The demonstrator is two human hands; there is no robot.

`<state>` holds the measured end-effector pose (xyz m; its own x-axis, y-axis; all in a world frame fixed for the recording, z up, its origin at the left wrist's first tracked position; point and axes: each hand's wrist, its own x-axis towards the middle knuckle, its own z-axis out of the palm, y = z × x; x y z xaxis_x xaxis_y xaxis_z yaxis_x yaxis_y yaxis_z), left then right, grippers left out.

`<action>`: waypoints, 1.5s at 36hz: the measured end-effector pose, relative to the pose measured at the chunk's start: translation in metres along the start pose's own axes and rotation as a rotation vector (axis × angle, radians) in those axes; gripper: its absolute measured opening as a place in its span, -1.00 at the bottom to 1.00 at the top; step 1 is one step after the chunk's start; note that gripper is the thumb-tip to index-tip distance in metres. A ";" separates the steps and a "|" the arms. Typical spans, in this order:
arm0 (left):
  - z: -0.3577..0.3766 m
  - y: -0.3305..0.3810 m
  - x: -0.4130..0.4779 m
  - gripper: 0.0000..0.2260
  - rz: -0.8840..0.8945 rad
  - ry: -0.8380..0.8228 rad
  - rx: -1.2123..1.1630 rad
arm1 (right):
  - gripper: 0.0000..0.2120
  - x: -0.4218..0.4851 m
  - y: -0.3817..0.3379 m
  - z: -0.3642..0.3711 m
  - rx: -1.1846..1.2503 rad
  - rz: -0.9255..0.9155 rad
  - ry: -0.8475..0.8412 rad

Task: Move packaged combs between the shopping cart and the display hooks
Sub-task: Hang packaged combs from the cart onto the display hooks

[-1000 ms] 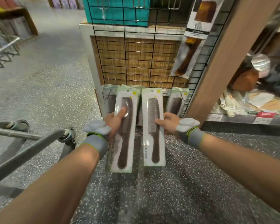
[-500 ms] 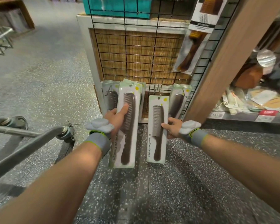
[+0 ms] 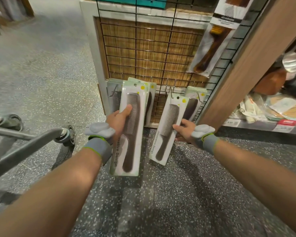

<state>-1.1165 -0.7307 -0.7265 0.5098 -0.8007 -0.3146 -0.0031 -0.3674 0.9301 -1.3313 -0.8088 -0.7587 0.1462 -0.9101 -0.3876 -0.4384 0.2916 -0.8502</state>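
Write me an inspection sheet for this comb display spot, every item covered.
Surface: speckled floor; wire grid on a white stand.
Job's things: left comb pack held upright; right comb pack tilted, its top close to a hook; hung comb packs on the bottom row; cart frame at left.
Clutter: loose packets on the shelf at right.
Hands: left hand grips the left comb pack, thumb on its front; right hand pinches the right comb pack's edge.
Cables: nothing seen.
Surroundings: wooden post; brush pack hanging higher on the wire grid.
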 end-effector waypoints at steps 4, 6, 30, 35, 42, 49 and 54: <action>0.002 0.000 0.000 -0.52 -0.019 0.013 -0.019 | -0.69 -0.005 0.004 0.001 -0.125 -0.067 -0.002; 0.003 0.000 0.000 -0.52 -0.022 0.015 -0.016 | -0.69 -0.010 0.004 0.000 -0.191 -0.141 -0.001; 0.008 0.007 -0.011 -0.66 0.001 -0.032 -0.076 | -0.78 0.012 0.004 0.001 -0.274 -0.106 0.039; 0.003 0.003 -0.006 -0.50 -0.010 -0.048 -0.093 | -0.73 0.035 -0.003 0.002 -0.294 -0.076 0.097; -0.003 -0.019 0.009 -0.13 -0.052 -0.130 -0.107 | -0.67 0.057 -0.014 0.001 -0.071 0.057 0.126; 0.001 -0.015 0.004 -0.43 -0.088 -0.189 -0.171 | -0.38 0.079 -0.021 0.007 0.058 0.136 0.107; 0.000 -0.018 0.007 -0.40 -0.069 -0.197 -0.167 | -0.37 0.084 -0.021 0.021 0.158 0.154 0.140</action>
<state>-1.1134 -0.7296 -0.7450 0.3264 -0.8593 -0.3938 0.1762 -0.3540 0.9185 -1.2912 -0.8853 -0.7813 -0.0410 -0.8802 -0.4729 -0.3007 0.4622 -0.8342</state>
